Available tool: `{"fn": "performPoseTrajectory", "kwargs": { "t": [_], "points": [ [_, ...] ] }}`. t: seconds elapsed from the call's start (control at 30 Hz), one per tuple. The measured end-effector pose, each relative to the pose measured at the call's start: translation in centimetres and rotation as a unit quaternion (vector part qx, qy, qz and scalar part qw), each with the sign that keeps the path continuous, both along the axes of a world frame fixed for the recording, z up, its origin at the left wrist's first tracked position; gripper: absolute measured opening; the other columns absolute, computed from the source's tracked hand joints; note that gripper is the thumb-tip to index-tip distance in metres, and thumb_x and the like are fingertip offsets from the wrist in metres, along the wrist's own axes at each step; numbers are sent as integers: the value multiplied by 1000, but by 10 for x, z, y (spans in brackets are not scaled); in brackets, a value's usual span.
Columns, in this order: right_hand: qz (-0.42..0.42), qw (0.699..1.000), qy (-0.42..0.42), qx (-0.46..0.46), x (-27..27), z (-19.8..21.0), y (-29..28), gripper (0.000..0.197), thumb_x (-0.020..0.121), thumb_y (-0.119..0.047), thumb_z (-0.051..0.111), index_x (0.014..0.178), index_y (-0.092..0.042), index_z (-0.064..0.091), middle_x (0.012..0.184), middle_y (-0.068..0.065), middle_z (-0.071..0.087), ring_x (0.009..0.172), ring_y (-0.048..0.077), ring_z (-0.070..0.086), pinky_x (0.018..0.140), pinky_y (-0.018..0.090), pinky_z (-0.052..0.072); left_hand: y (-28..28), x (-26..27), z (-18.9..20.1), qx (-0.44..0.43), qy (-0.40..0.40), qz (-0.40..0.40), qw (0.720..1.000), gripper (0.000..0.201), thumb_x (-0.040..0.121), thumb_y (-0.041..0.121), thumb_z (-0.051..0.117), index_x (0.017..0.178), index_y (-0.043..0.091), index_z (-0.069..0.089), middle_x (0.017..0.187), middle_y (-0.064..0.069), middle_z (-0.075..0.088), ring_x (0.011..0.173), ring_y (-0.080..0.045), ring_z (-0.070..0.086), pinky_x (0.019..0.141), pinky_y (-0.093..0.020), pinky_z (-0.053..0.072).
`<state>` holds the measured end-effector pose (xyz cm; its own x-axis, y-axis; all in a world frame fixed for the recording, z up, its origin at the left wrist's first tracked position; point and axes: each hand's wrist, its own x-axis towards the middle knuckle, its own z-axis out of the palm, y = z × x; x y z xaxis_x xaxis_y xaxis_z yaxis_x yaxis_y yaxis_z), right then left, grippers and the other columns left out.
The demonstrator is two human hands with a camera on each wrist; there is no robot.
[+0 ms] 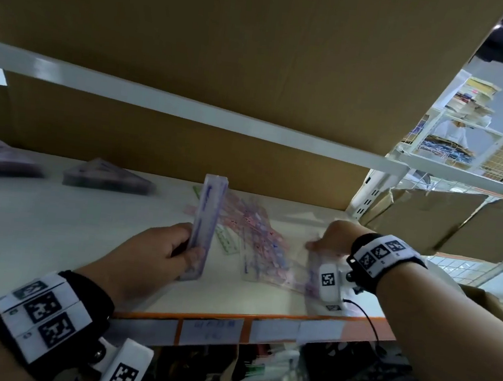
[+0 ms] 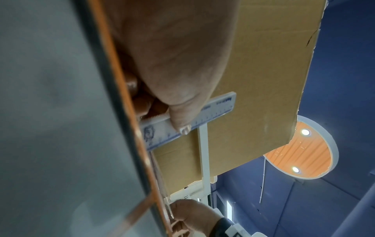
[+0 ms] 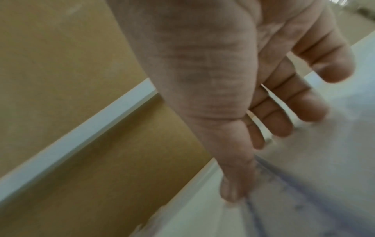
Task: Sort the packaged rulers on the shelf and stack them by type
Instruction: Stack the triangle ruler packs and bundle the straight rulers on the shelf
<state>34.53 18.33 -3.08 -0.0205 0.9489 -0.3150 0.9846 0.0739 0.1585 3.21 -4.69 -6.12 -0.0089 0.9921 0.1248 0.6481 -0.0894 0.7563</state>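
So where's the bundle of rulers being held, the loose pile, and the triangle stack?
ruler bundle (image 1: 207, 213), head view, middle of its upright face
loose ruler pile (image 1: 255, 234), head view, pink centre
triangle stack (image 1: 107, 176), head view, top surface

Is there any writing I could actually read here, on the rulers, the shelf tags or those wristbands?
None reads clearly.
Held ruler bundle: blue print and scale marks, too blurred, also in the left wrist view.
Shelf-edge paper label: faint handwriting, illegible.
Wristband squares: black-and-white code patterns, not words.
Loose packaged rulers: pink and blue print, too small to read.

Left hand clenched, right hand reaching, fingers loose.
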Motion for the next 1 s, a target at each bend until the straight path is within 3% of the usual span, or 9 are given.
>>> {"fn": "performPoseTrajectory", "kwargs": {
  "t": [0.07,0.13,0.33,0.4,0.5,0.63,0.77,0.87,1.0],
  "points": [
    [-53,998,37,13,29,3,-1,64,67,-75,68,89,-16,69,86,2,67,82,20,64,74,29,50,1,-1,0,-2,3,-3,1000,19,95,50,52,106,36,60,92,16,70,82,-1,64,77,-36,55],
    [-131,985,108,-4,59,6,-3,55,68,-67,75,86,-16,68,88,3,67,79,19,64,68,29,48,2,-1,-1,0,8,-6,1000,20,95,51,52,107,37,60,93,17,70,83,-1,64,78,-35,55],
    [-300,930,213,-20,121,1,-12,55,74,-54,79,83,-5,57,54,11,59,49,22,55,43,22,41,4,-1,-3,7,6,-4,1000,16,94,50,53,104,40,61,91,24,69,83,4,63,71,-26,52],
    [-310,925,218,-13,134,0,-16,50,77,-53,77,76,-7,56,35,5,48,40,20,47,42,21,37,5,0,-4,7,10,0,1000,12,93,49,54,102,43,60,90,29,67,83,7,62,66,-20,49],
    [-336,910,241,33,142,1,-22,48,84,-48,73,65,-8,54,33,3,49,32,18,49,41,20,40,6,0,-5,8,6,2,1000,13,93,51,54,103,45,59,88,29,67,82,5,63,68,-24,51],
    [-330,906,247,95,139,6,-25,56,93,-46,61,57,-5,50,51,11,56,56,26,52,64,31,45,6,0,-7,10,1,-2,1000,11,94,49,54,104,49,58,90,31,67,82,8,63,66,-21,47],
    [-329,849,373,177,141,13,-22,33,98,-28,57,79,-2,68,69,13,69,51,24,60,57,31,46,6,-1,-8,13,3,-6,1000,12,94,50,54,104,48,58,90,28,68,81,6,63,68,-24,50],
    [-246,823,424,285,138,18,-18,20,94,-23,63,109,-10,68,87,11,72,72,25,72,71,40,60,8,-2,-10,15,1,-7,1000,10,94,50,54,103,48,58,89,27,68,80,5,64,66,-23,50],
    [-102,757,516,389,103,41,-26,21,89,-23,69,109,-17,65,94,6,72,76,21,72,76,41,60,8,-2,-10,14,-3,-11,1000,10,94,50,53,101,47,58,86,24,69,78,2,65,66,-25,52]
  ]
}}
